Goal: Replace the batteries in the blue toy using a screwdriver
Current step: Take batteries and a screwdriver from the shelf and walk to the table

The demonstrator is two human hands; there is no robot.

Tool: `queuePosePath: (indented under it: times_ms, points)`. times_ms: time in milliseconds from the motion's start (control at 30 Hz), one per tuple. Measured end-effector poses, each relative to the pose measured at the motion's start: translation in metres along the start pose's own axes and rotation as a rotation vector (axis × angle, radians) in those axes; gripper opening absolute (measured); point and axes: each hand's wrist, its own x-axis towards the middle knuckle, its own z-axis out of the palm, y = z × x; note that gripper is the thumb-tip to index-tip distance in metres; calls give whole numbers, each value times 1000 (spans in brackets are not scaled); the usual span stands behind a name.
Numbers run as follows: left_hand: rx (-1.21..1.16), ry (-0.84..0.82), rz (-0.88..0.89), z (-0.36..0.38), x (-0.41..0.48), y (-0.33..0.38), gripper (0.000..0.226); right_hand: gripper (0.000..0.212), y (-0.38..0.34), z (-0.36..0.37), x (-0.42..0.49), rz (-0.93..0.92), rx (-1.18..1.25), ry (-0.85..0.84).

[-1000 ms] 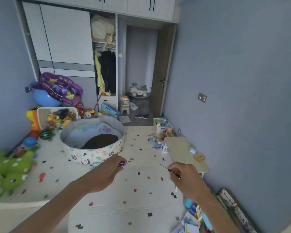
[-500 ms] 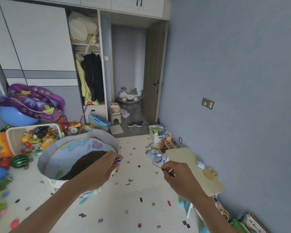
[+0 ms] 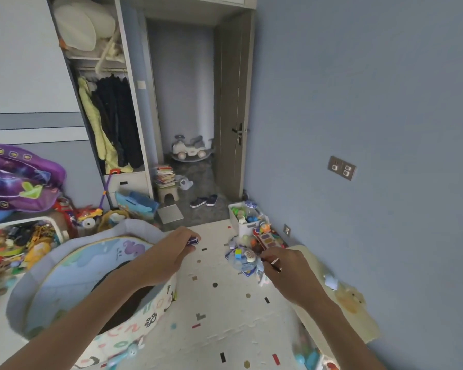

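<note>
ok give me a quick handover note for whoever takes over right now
Left hand: grips a small dark blue cylinder, likely a battery.
Right hand: pinches the thin screwdriver.
Both are held over the play mat, near the toy pile by the wall.
Done: tool and battery in hand.
Left: I cannot tell which toy is the blue one, and none is opened. Unscrew its cover, swap batteries, close it.

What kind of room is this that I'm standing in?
Most likely a child's playroom or bedroom: a ride-on car sits by the doorway, a round fabric play pen stands on the floor, and a bin of toys sits against the right wall.
</note>
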Motion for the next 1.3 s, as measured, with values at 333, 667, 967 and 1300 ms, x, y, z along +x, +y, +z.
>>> queuePosePath:
  times_ms: [333, 667, 967, 1300]
  points:
    - [10, -68, 154, 25, 240, 11, 20, 15, 90, -31, 165, 119, 7, 45]
    - [-78, -317, 680, 111, 473, 103, 19, 18, 206, -65, 207, 559, -10, 320]
    - [-58, -568, 1094, 206, 568, 212, 15, 17, 257, -63, 190, 916, -93, 500]
    - [-8, -715, 1169, 362, 632, 288, 23, 18, 417, -36, 210, 1014, -89, 477]
